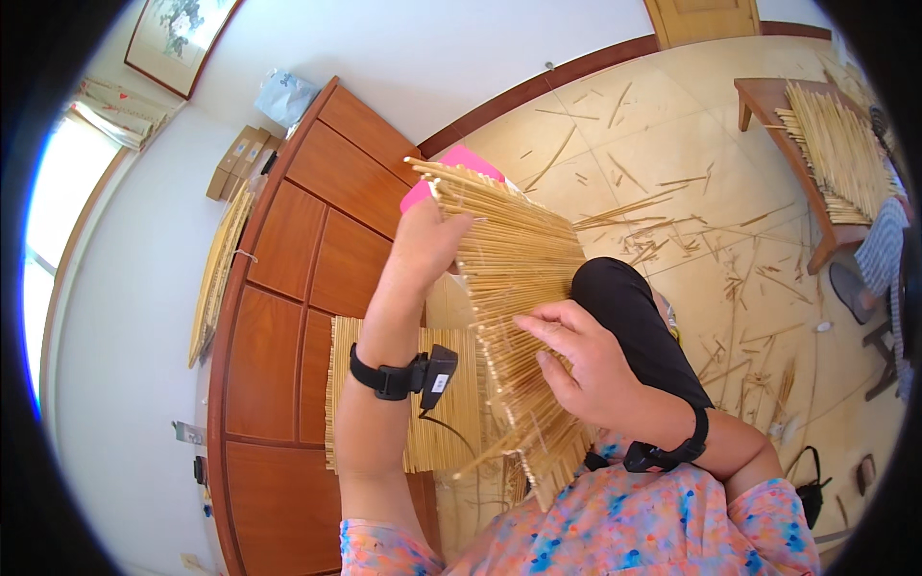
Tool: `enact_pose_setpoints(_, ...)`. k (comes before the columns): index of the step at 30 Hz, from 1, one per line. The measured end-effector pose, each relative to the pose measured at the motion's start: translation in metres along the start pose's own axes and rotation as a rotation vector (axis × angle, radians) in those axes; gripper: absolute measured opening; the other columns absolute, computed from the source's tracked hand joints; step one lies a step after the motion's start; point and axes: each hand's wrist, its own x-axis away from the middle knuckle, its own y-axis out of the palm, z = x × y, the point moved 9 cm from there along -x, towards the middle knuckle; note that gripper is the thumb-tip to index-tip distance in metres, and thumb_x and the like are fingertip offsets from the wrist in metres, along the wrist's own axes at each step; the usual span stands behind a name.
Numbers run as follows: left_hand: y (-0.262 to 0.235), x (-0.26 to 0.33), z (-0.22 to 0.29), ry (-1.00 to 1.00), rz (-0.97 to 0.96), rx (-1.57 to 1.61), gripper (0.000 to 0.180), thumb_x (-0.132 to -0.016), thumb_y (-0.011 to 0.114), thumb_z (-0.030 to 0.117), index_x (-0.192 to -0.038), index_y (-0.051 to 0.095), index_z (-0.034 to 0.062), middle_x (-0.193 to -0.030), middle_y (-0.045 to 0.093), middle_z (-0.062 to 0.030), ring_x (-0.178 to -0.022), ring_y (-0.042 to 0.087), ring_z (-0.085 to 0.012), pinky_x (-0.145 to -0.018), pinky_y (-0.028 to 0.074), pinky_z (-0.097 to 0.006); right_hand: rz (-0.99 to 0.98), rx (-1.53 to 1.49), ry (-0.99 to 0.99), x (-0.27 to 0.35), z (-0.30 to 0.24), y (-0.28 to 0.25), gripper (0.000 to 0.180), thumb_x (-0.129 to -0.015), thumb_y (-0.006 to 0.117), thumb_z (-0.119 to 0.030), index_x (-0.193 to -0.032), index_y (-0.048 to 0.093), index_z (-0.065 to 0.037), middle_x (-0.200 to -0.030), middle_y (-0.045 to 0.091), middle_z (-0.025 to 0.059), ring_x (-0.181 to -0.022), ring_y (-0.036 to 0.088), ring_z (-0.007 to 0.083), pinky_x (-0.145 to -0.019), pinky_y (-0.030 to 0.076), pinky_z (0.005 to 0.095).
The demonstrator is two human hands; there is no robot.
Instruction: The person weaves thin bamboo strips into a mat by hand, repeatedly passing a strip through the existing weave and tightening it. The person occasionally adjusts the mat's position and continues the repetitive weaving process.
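A mat of thin, straw-coloured stalks (pixel 523 254), laid side by side and bound with thread, stands tilted before me, from my lap to the far end. My left hand (pixel 427 245) is closed round its far left edge, the thumb on the near face; some fingers are hidden. A few stalk ends jut out above that hand. At the mat's middle, my right hand (pixel 586 360) rests its fingertips against the stalks or just over them. Its fingers are stretched out, with the thumb apart from them. Behind the mat's far end shows something bright pink (pixel 471 161).
Another stalk mat (pixel 447 384) lies low at the left, beside a reddish-brown wooden cabinet (pixel 274 365). Loose stalks (pixel 634 211) litter the tiled floor. A wooden bench (pixel 807 158) at the right bears more stalks, with another person's slippered foot (pixel 855 293) nearby.
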Motion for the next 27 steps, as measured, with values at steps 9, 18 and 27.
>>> enact_pose_setpoints(9, -0.168, 0.127, -0.034, 0.231, 0.635, 0.429, 0.033, -0.097, 0.055, 0.006, -0.127, 0.059, -0.0073, -0.118, 0.069, -0.0156, -0.102, 0.069, -0.0241, -0.086, 0.058, -0.039, 0.172, 0.158, -0.022, 0.007, 0.0, -0.068, 0.033, -0.087, 0.06, 0.006, -0.119, 0.069, 0.0, -0.112, 0.066, 0.0135, -0.098, 0.067, 0.0241, -0.082, 0.054, 0.0308)
enact_pose_setpoints(18, -0.017, 0.183, -0.158, 0.027, 0.885, 1.082, 0.04, -0.1, 0.059, 0.009, -0.139, 0.05, 0.0009, -0.126, 0.063, -0.0136, -0.106, 0.066, -0.0248, -0.091, 0.058, -0.042, 0.279, -0.286, 0.479, 0.073, 0.114, -0.087, 0.034, -0.094, 0.059, -0.001, -0.127, 0.067, -0.001, -0.101, 0.065, 0.002, -0.087, 0.061, 0.0088, -0.074, 0.05, 0.0222)
enact_pose_setpoints(27, 0.124, 0.166, -0.188, -0.134, 0.825, 1.457, 0.034, -0.101, 0.063, 0.013, -0.134, 0.056, 0.0074, -0.124, 0.065, -0.0059, -0.108, 0.065, -0.0194, -0.092, 0.057, -0.035, -0.193, -0.449, 0.881, 0.109, 0.139, -0.001, 0.033, -0.102, 0.061, -0.014, -0.13, 0.065, 0.001, -0.101, 0.07, 0.0067, -0.09, 0.063, 0.0113, -0.079, 0.051, 0.0237)
